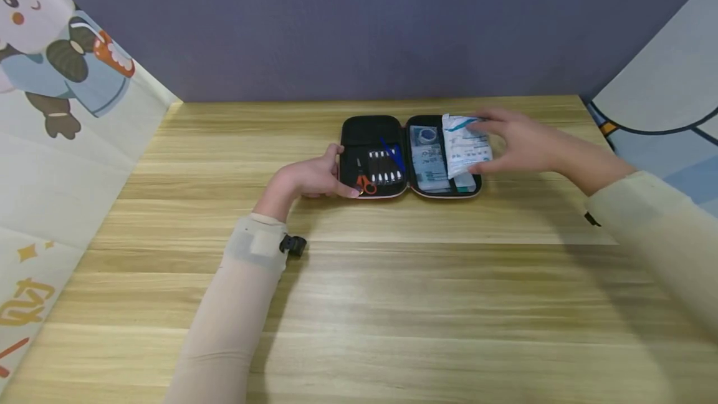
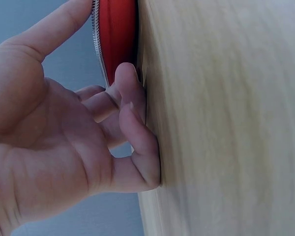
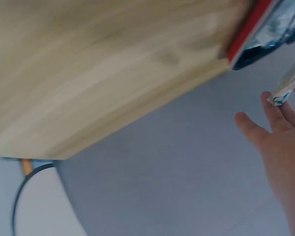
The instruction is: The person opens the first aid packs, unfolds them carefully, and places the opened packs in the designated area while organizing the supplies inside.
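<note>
A red first-aid case [image 1: 367,133] with a black lining lies unzipped and spread flat on the table. My left hand [image 1: 321,176] holds its left half by the edge; in the left wrist view, the thumb is at the zipper and several fingers are bent beside the red shell [image 2: 119,39]. Scissors [image 1: 366,184] with orange handles, cotton swabs [image 1: 386,177] and blue tweezers [image 1: 397,156] sit in that half. Over the right half, my right hand [image 1: 524,142] pinches a white packet [image 1: 467,148] with blue print, raised above the case in the right wrist view.
Beside the white packet, a clear bag [image 1: 430,170] with a tape roll [image 1: 427,136] fills part of the right half. The wooden table [image 1: 392,292] meets a dark blue-grey wall panel [image 1: 359,30] behind the case. Cartoon-printed panels [image 1: 56,161] flank both sides.
</note>
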